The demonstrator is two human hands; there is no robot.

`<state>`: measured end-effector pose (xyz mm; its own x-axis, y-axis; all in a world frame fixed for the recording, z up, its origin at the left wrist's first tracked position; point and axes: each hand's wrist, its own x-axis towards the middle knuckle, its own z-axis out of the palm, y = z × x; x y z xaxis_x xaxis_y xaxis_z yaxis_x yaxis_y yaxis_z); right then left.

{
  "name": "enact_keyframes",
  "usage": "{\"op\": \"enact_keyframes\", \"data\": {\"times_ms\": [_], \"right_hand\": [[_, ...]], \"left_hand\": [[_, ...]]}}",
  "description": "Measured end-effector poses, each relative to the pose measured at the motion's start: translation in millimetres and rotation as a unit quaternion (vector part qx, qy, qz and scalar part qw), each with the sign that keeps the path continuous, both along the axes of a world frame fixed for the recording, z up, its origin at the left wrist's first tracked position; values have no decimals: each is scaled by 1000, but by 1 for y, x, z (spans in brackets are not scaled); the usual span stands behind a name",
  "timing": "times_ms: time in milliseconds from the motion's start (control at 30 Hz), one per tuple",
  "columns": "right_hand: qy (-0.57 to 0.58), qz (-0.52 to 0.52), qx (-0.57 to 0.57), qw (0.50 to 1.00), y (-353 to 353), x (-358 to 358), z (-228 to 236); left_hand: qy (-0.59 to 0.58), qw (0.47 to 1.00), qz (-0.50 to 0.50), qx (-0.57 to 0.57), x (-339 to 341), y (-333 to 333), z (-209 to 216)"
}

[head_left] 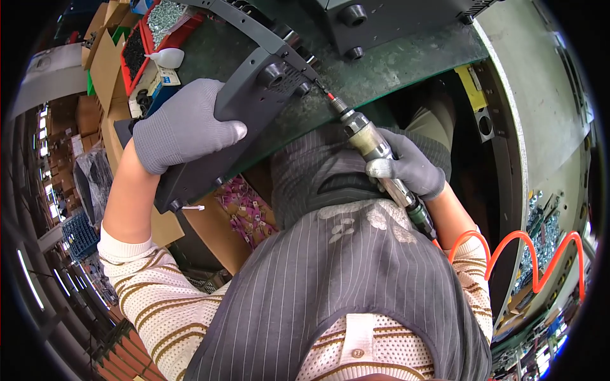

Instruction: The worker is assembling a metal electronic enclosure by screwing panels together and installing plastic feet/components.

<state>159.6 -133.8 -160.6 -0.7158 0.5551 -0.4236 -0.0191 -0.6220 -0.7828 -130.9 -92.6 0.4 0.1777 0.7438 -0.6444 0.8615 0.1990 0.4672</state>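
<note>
My left hand (187, 127), in a grey glove with a pale thumb tip, grips the side of a dark grey housing (244, 95) tilted over the bench edge. Round black feet (272, 75) stick out of the housing. In my gloved right hand (410, 166) is a pneumatic screwdriver (375, 145), its barrel slanting up and to the left. The driver's bit (323, 86) points at the housing's lower right edge, close by one foot. Whether the tip touches a screw there is too small to tell. An orange coiled air hose (524, 236) trails from the tool's rear end.
Red bins of silver screws (166, 22) and black screws (133, 56) stand at the back left, with a white squeeze bottle (168, 58) beside them. Another dark housing (406, 28) occupies the far side of the green bench top (381, 76). Below, a box holds pink-and-white pieces (244, 213).
</note>
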Motion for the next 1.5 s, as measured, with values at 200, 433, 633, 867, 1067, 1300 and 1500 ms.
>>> {"op": "enact_keyframes", "data": {"times_ms": [200, 433, 633, 867, 1067, 1300, 1500], "right_hand": [[21, -24, 19, 999, -4, -6, -1], [-61, -20, 125, 990, -1, -6, -2], [-73, -13, 128, 989, 2, -8, 1], [-20, -17, 78, 997, -5, -1, 10], [-70, -31, 55, 996, -9, 31, 15], [-94, -48, 23, 994, -12, 28, 10], [-102, -50, 8, 993, -11, 25, 14]], "left_hand": [[-23, 999, 19, -37, -5, 2, -1], [-35, 997, 11, -64, -1, 5, 4], [-64, 997, 6, -44, -5, 4, 2], [-89, 995, 22, -32, -16, 0, 4], [-164, 925, 328, 102, -145, 36, 3], [-84, 837, 526, 126, -257, 62, -34], [-189, 830, 500, 160, -319, 85, -56]]}}
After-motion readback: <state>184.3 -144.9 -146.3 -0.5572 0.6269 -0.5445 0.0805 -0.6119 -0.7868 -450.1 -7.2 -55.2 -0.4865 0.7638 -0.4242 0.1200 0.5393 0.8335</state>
